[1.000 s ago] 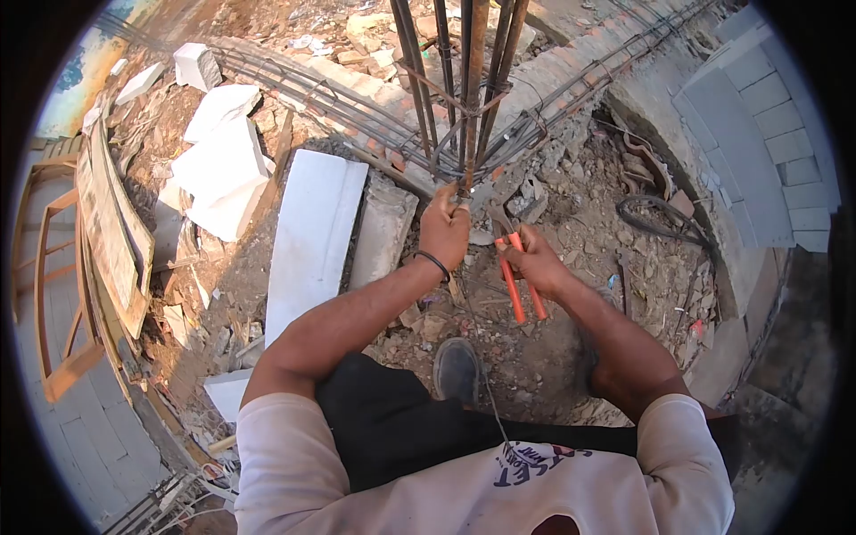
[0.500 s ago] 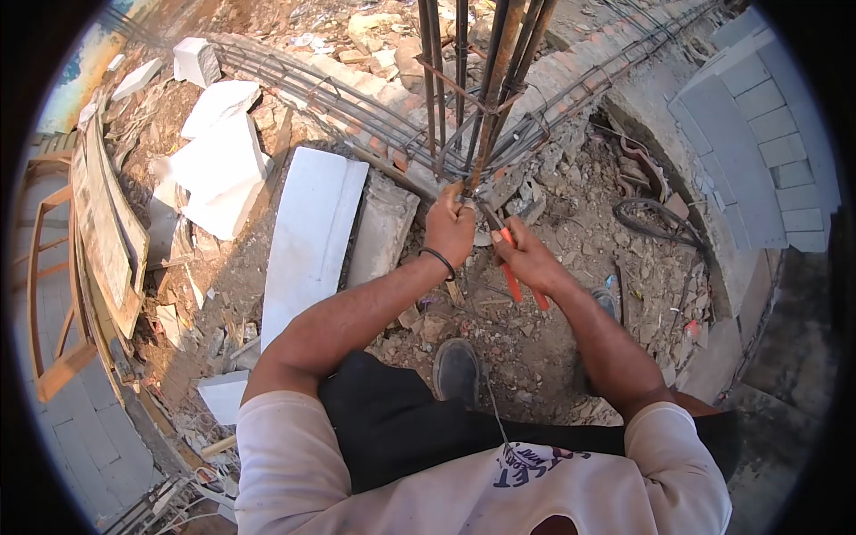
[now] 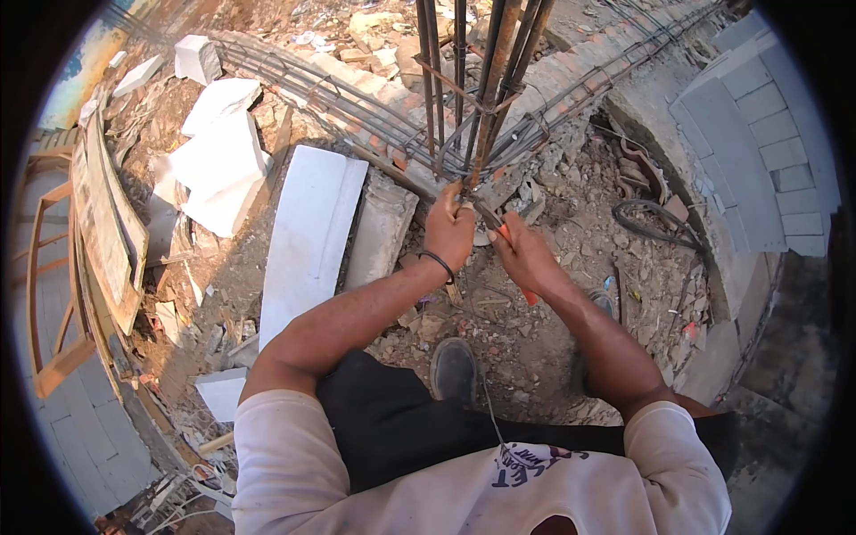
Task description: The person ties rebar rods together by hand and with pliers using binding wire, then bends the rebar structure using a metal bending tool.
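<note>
My right hand (image 3: 524,254) is wrapped round red-handled pliers (image 3: 505,234). Their dark jaws point up and left, close to the foot of the upright rebar (image 3: 492,94). My left hand (image 3: 450,234), with a black band at the wrist, is closed just left of the jaws. Its fingertips pinch at the base of the bars, and what lies between them is too small to make out. A thin wire (image 3: 489,401) rises from near my shirt towards the hands; its upper end is lost against the ground.
Horizontal rebar cages (image 3: 330,94) meet at the upright bars. A pale slab (image 3: 312,232) and a concrete piece (image 3: 383,227) lie at the left. White blocks (image 3: 218,160) lie farther left, grey blocks (image 3: 776,134) at the right. Rubble (image 3: 526,357) surrounds my boot (image 3: 455,370).
The pliers' handles, spread apart half a second ago, are now squeezed together in my right hand. My left hand stays at nearly the same spot by the rebar.
</note>
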### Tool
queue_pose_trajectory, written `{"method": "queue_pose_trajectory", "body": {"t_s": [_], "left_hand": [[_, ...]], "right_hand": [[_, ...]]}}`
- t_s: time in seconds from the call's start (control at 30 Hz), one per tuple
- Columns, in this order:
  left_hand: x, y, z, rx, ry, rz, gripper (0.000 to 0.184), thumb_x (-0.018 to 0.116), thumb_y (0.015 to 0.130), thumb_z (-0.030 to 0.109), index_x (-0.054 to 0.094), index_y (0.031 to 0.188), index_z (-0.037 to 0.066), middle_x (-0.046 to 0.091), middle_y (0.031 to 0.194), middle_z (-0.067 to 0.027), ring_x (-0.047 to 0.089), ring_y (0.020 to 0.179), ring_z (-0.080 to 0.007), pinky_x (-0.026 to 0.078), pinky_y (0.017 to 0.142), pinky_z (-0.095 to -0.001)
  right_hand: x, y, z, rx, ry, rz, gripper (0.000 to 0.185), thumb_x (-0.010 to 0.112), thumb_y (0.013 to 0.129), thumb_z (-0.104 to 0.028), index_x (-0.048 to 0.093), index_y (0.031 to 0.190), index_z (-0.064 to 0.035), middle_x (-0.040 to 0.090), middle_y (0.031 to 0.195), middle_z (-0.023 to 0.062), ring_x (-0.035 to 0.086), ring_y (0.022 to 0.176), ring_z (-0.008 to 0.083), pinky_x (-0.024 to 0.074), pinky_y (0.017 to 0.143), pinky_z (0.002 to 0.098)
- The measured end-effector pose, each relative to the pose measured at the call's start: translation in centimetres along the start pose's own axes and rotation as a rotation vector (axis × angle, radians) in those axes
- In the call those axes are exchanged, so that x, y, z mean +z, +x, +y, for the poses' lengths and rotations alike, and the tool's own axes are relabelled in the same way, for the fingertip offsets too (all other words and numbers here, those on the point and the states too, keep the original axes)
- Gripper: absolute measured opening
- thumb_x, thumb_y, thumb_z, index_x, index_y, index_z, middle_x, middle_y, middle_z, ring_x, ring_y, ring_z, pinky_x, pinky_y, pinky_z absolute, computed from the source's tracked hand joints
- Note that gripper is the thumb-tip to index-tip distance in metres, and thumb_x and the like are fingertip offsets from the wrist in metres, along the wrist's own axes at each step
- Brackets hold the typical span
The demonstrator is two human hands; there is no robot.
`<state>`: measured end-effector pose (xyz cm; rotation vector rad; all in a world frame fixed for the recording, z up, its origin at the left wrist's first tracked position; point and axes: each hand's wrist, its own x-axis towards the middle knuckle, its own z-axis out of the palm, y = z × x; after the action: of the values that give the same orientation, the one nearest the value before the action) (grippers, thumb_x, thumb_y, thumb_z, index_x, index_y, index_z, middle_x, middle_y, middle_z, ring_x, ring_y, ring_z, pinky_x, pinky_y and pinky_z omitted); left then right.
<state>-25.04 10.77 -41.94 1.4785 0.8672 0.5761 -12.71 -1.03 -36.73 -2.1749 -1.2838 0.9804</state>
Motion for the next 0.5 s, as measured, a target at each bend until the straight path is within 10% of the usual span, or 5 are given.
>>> {"method": "queue_pose_trajectory", "body": {"t_s": [0.1, 0.17, 0.27, 0.4, 0.5], "left_hand": [[0.5, -1.0, 2.1, -0.178, -0.077, 0.078, 0.048, 0.062, 0.096, 0.025, 0.049, 0.126, -0.009, 0.060, 0.083, -0.0075, 0.054, 0.064, -0.0115, 0.046, 0.054, -0.0308], [0.3, -0.8, 4.4, -0.627, -0.166, -0.208, 0.052, 0.061, 0.098, 0.031, 0.044, 0.131, -0.005, 0.061, 0.091, -0.0083, 0.065, 0.079, -0.0163, 0.056, 0.064, -0.0326], [0.7, 1.4, 2.3, -0.769, -0.563, -0.608, 0.044, 0.060, 0.098, 0.031, 0.051, 0.126, -0.002, 0.063, 0.101, -0.0102, 0.065, 0.093, -0.0199, 0.056, 0.081, -0.0385], [2.9, 0.7, 2.7, -0.790, -0.610, -0.406, 0.026, 0.056, 0.101, 0.026, 0.064, 0.105, 0.001, 0.065, 0.099, -0.0108, 0.064, 0.099, -0.0244, 0.051, 0.095, -0.0427], [6.6, -0.1, 1.4, -0.673, -0.684, -0.077, 0.022, 0.055, 0.099, 0.021, 0.061, 0.096, 0.000, 0.063, 0.088, -0.0123, 0.065, 0.084, -0.0272, 0.055, 0.078, -0.0467]], "right_hand": [[0.1, 0.7, 1.0, -0.073, 0.165, 0.014, 0.032, 0.061, 0.096, -0.016, 0.044, 0.119, -0.0002, 0.060, 0.092, 0.0166, 0.068, 0.081, 0.0307, 0.0530, 0.070, 0.0430], [-0.6, 1.0, 1.3, 0.157, 0.951, -0.419, 0.036, 0.065, 0.092, -0.013, 0.047, 0.120, -0.0018, 0.061, 0.095, 0.0129, 0.068, 0.072, 0.0235, 0.0574, 0.065, 0.0385], [0.2, 1.3, 2.5, 0.251, 1.240, -0.463, 0.030, 0.066, 0.091, -0.011, 0.051, 0.116, -0.0054, 0.061, 0.097, 0.0081, 0.068, 0.071, 0.0195, 0.0567, 0.058, 0.0292], [-0.5, -0.2, 5.9, 0.302, 1.240, -0.584, 0.039, 0.064, 0.090, -0.015, 0.050, 0.125, -0.0039, 0.061, 0.100, 0.0103, 0.066, 0.076, 0.0210, 0.0582, 0.073, 0.0395], [-4.3, -2.1, 8.0, 0.373, 1.052, -0.550, 0.075, 0.067, 0.081, -0.033, 0.040, 0.143, 0.0013, 0.058, 0.124, 0.0205, 0.060, 0.105, 0.0329, 0.0449, 0.097, 0.0523]]}}
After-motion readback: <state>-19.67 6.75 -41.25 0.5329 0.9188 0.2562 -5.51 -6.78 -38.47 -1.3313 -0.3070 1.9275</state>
